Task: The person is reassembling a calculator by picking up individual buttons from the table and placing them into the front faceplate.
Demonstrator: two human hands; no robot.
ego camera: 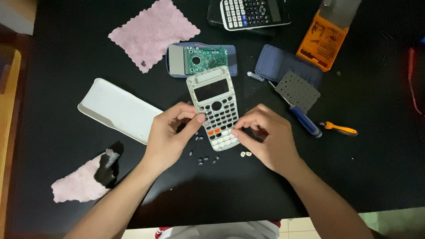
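Observation:
A grey calculator front shell (215,106) lies face up on the black table (380,168), its screen window empty and many key holes bare; white and orange keys fill its lower rows. My left hand (170,135) grips the shell's left edge, thumb on the keypad. My right hand (268,137) pinches at the lower right corner of the shell, fingertips on the white keys. Several small loose keys (204,158) lie on the table just below the shell, and two pale ones (245,154) sit by my right hand.
Behind the shell lie a green circuit board in a blue back case (201,59), a whole calculator (254,12), a blue cover with a dark rubber keypad mat (297,90), a blue screwdriver (304,120), an orange screwdriver (338,128), an orange bit box (323,40), a white cover (117,110) and two pink cloths (152,33).

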